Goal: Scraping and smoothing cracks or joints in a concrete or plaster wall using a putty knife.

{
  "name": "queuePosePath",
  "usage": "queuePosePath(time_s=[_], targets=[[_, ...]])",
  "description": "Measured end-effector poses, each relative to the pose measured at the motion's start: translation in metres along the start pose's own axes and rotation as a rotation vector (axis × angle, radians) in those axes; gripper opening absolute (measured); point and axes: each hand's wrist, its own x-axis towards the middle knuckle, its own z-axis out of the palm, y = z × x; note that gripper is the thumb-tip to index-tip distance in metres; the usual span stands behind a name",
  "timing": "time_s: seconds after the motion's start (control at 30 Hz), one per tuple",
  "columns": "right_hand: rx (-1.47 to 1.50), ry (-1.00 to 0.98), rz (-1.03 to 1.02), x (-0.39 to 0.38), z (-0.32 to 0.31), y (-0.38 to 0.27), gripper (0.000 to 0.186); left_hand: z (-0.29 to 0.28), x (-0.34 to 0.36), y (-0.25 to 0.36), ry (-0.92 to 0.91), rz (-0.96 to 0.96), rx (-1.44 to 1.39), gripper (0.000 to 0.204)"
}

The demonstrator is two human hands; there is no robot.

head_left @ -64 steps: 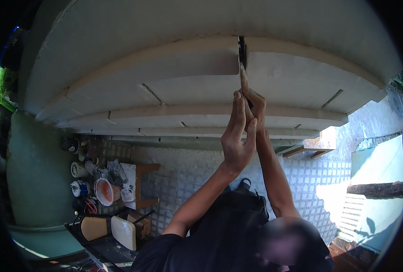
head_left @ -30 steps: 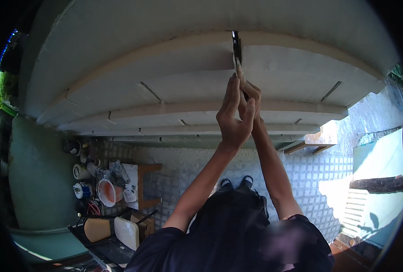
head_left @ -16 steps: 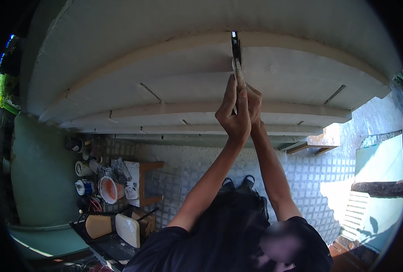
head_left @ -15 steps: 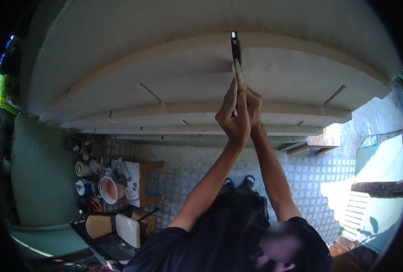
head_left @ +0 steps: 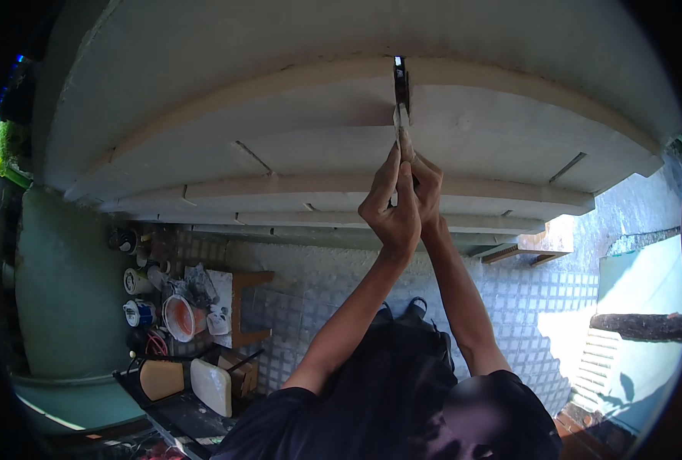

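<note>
Both my hands are raised in front of a pale, stepped wall, close together. My left hand [head_left: 391, 211] and my right hand [head_left: 430, 188] close around one slim, whitish, dust-covered hand tool [head_left: 404, 134]. It stands upright, pointing away from me; its exact kind I cannot make out. The tool's far end lies at a dark narrow slot [head_left: 400, 80] cut in the upper pale band [head_left: 494, 111]. A small bright spot shows at the slot's top. My fingers hide the tool's lower part.
Lower ledges [head_left: 325, 185] run across below the slot, with short dark grooves in them. On the tiled floor at left stand several buckets, an orange-lined bucket [head_left: 180, 318], a small wooden table [head_left: 250, 337] and chairs [head_left: 210, 387]. A wooden bench [head_left: 521, 249] stands at right.
My hands and the tool have come slightly down toward me, away from the slot's top. The whole view has shifted a little; both hands keep their grip.
</note>
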Motion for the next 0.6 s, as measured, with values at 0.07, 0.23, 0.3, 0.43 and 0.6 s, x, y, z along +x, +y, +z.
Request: queuePosePath(time_s=[0.07,0.23,0.3,0.43,0.6], targets=[[0.01,-0.004,0.018,0.009,-0.003,-0.01,0.048,0.003,0.007,0.012,0.004,0.029,-0.007,0.031],[0.019,-0.031,0.084,0.0,-0.008,-0.016,0.048,-0.002,0.0,0.018,-0.047,-0.086,0.003,0.032],[0.018,-0.04,0.101,-0.005,-0.006,-0.015,0.048,-0.005,-0.003,0.013,-0.048,-0.069,0.035,0.033],[0.057,-0.063,0.15,0.006,-0.011,-0.027,0.05,-0.001,0.008,0.031,-0.085,-0.061,0.071,0.036],[0.067,-0.049,0.173,-0.015,-0.009,-0.035,0.053,-0.017,-0.01,0.035,-0.155,-0.057,0.122,0.041]])
